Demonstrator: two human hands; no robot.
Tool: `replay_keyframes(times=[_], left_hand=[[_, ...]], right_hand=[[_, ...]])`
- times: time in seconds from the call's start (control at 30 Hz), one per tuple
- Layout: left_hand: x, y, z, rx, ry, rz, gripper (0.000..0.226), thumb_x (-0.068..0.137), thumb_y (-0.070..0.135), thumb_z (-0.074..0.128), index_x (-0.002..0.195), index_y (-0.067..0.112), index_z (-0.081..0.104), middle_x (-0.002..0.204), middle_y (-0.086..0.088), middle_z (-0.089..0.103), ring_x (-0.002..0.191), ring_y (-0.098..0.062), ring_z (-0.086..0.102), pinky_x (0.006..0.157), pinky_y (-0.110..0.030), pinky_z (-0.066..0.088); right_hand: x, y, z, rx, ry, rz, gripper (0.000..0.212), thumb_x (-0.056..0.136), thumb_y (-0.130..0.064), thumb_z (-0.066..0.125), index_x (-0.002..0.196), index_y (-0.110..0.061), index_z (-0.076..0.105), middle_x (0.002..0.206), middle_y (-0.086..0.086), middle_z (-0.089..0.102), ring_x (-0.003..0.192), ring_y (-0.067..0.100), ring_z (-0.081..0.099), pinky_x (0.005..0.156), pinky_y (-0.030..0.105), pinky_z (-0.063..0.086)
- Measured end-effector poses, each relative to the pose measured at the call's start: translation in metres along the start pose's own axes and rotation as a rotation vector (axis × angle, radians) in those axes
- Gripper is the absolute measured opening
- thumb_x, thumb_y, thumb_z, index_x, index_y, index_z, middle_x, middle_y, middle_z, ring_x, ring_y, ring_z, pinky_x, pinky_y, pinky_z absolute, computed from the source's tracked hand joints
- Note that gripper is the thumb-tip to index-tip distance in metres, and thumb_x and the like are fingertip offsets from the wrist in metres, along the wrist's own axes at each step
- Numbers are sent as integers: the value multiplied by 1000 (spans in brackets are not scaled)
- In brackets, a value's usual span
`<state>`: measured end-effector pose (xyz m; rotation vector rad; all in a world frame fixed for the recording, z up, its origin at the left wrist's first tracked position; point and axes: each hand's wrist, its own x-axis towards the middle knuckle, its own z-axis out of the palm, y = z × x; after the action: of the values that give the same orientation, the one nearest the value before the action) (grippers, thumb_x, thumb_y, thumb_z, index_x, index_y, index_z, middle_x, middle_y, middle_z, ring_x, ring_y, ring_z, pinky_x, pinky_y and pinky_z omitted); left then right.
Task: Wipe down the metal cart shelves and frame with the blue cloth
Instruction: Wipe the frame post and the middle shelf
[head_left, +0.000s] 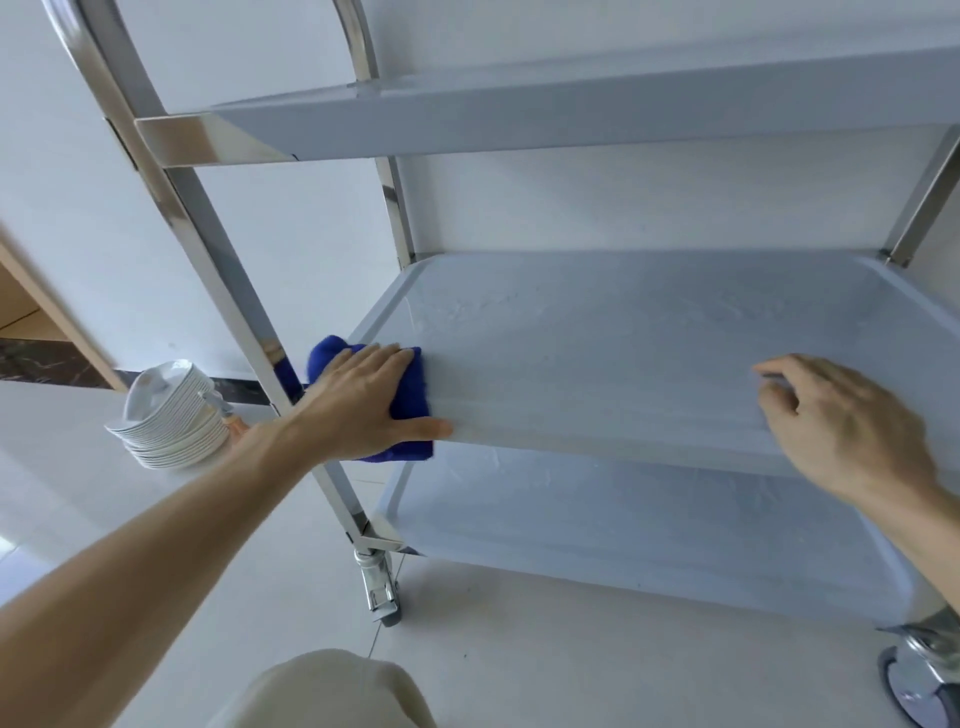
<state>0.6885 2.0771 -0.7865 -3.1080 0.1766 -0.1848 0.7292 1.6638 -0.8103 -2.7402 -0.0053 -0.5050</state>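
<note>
A three-shelf metal cart fills the view, with its middle shelf (649, 343) at the centre. My left hand (363, 400) presses the blue cloth (410, 400) flat on the front left corner of the middle shelf, beside the shiny front left post (228, 291). Part of the cloth hangs over the shelf's front edge. My right hand (841, 421) rests on the front right part of the same shelf, fingers loosely curled, nothing in it. The top shelf (571, 124) is above and the bottom shelf (649, 530) below.
A stack of white dishes (171, 415) sits on the floor left of the cart. Caster wheels stand at the front left (382, 592) and front right (924, 680). A white wall lies behind the cart. My knee (332, 691) shows at the bottom.
</note>
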Motion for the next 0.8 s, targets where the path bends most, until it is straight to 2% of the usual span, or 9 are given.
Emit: replay_keyframes(times=[0.1, 0.2, 0.33, 0.43, 0.53, 0.57, 0.63, 0.7, 0.8], left_hand=[[13, 32, -6, -53, -51, 79, 115, 65, 95, 28, 149, 17, 36, 149, 3, 44, 135, -19, 38, 116, -35, 20], [18, 51, -12, -164, -53, 91, 93, 79, 81, 37, 146, 16, 42, 145, 2, 48, 131, -18, 41, 108, -27, 22], [1, 46, -16, -392, 116, -9, 53, 97, 51, 52, 141, 22, 48, 146, 7, 48, 132, -13, 43, 101, -20, 27], [-20, 34, -22, -485, 209, -102, 36, 100, 36, 52, 135, 26, 54, 138, 11, 53, 125, -8, 48, 94, -18, 32], [-43, 21, -31, -669, 367, -221, 24, 99, 26, 54, 121, 26, 65, 123, 10, 64, 112, -5, 59, 94, -18, 45], [-50, 16, -34, -726, 407, -258, 21, 99, 25, 54, 116, 27, 67, 117, 12, 66, 105, -1, 62, 88, -13, 47], [-61, 7, -42, -812, 477, -325, 19, 99, 27, 55, 110, 29, 69, 105, 20, 68, 93, 8, 62, 69, -3, 45], [-65, 0, -54, -873, 533, -362, 17, 98, 29, 56, 105, 32, 71, 94, 25, 68, 82, 11, 62, 60, -3, 43], [-67, -6, -68, -1004, 658, -381, 17, 98, 26, 56, 99, 36, 70, 92, 20, 72, 85, 2, 69, 73, -21, 54]], right_hand=[[1, 4, 2, 6, 9, -9, 26, 93, -25, 50, 115, -22, 65, 129, 3, 65, 115, 35, 60, 95, 45, 49], [4, 9, 5, 17, -56, -9, 26, 94, -29, 47, 116, -25, 62, 129, 3, 64, 114, 35, 60, 95, 48, 50], [15, -5, -1, -37, -172, 40, 22, 93, -21, 53, 112, -17, 66, 125, 13, 66, 109, 40, 62, 92, 48, 52], [15, -64, -10, 58, -160, -142, 17, 91, -22, 63, 105, -16, 70, 117, 16, 70, 109, 37, 65, 93, 43, 51], [-8, -141, -6, 324, -257, -435, 37, 86, -41, 67, 119, -22, 66, 125, -3, 63, 115, 17, 58, 92, 24, 39], [-16, -163, -3, 367, -322, -519, 48, 82, -50, 67, 125, -28, 61, 129, -9, 56, 118, 10, 52, 93, 20, 35], [-25, -198, 10, 287, -405, -683, 70, 78, -62, 66, 140, -36, 46, 146, -11, 40, 134, 10, 36, 108, 25, 30], [-25, -221, 23, 153, -434, -775, 89, 76, -69, 65, 150, -40, 26, 159, -7, 21, 146, 14, 18, 118, 35, 21], [-15, -239, 42, 8, -472, -812, 110, 69, -77, 64, 154, -43, 3, 164, -2, 3, 150, 22, 5, 120, 46, 16]])
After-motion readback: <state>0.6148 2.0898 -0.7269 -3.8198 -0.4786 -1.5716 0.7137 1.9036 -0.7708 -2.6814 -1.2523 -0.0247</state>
